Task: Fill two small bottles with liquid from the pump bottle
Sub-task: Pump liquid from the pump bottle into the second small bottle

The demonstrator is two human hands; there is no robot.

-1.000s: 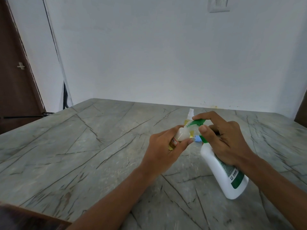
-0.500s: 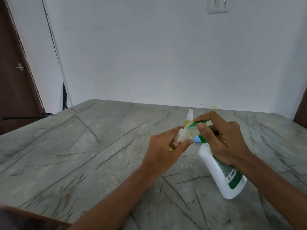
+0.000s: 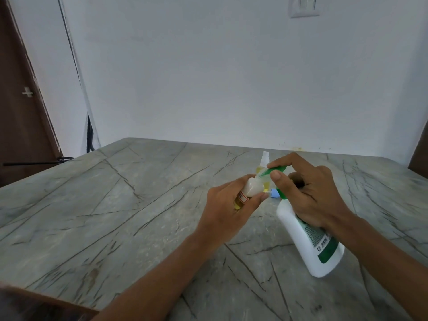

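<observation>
presently, filling is under way. the left hand [image 3: 225, 206] has its grip clamped round a small bottle [image 3: 246, 193], held tilted above the worktop [image 3: 129, 212] with its mouth at the nozzle of the green pump head [image 3: 276, 170]. the right hand [image 3: 311, 193] has its grip clamped on the white pump bottle [image 3: 301, 235], which leans toward the small one: forefinger on top of the pump head, thumb beside the nozzle, other fingers round the neck. just behind the hands stands a second small bottle [image 3: 264, 162] with a white spray top and yellowish contents. a blue cap [image 3: 273, 194] lies between the hands. judged stage: one bottle is being filled, though how full it is cannot be told. whether the second has been served is unclear, so capping, and perhaps a whole second fill, remains.
</observation>
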